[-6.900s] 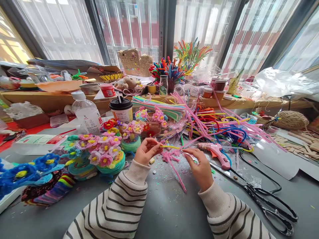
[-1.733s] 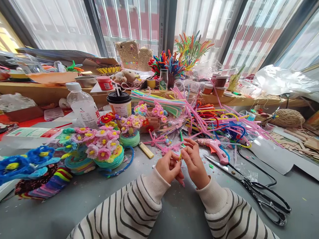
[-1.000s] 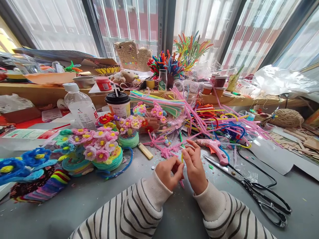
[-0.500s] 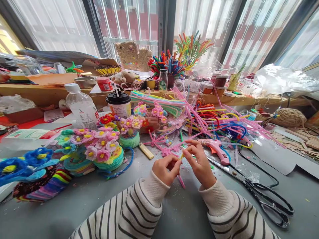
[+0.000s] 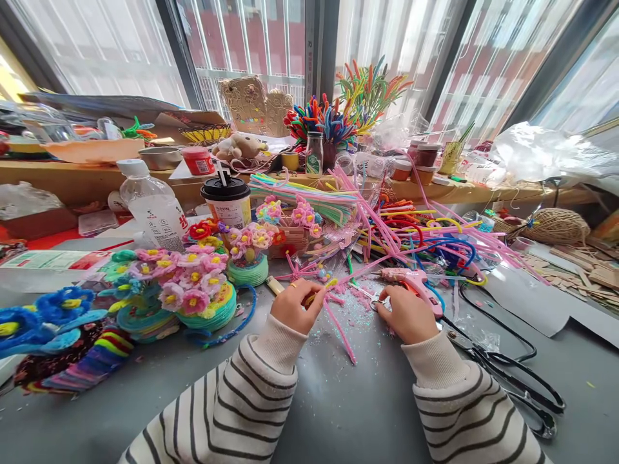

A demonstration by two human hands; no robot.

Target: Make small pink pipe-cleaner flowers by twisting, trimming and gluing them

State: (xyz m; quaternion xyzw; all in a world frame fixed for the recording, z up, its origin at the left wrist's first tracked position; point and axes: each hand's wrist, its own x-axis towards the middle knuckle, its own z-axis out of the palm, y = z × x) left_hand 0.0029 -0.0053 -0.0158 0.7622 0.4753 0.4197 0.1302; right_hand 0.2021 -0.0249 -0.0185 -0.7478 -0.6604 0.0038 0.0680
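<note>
My left hand (image 5: pixel 294 306) is closed in a pinch on a pink pipe cleaner (image 5: pixel 341 332) with a small yellow piece at its top. The pink stem trails down and right across the grey table (image 5: pixel 338 412). My right hand (image 5: pixel 406 314) lies apart from it to the right, knuckles up and fingers curled. Its fingertips are at a small silvery thing (image 5: pixel 374 301) right beside the pink glue gun (image 5: pixel 416 283). I cannot make out what that thing is or whether it is gripped. Pink fluff and glitter lie between the hands.
Large black scissors (image 5: pixel 507 381) and a black cord lie at the right. Finished pipe-cleaner flowers on coiled bases (image 5: pixel 203 296) stand at the left, with a lidded cup (image 5: pixel 227 200) and a bottle (image 5: pixel 152 206) behind. A heap of loose pipe cleaners (image 5: pixel 416 235) fills the middle back, a twine ball (image 5: pixel 556 225) the far right.
My hands, which worked close together on the yellow and pink piece, have parted. The left kept the piece and moved left; the right went down beside the glue gun.
</note>
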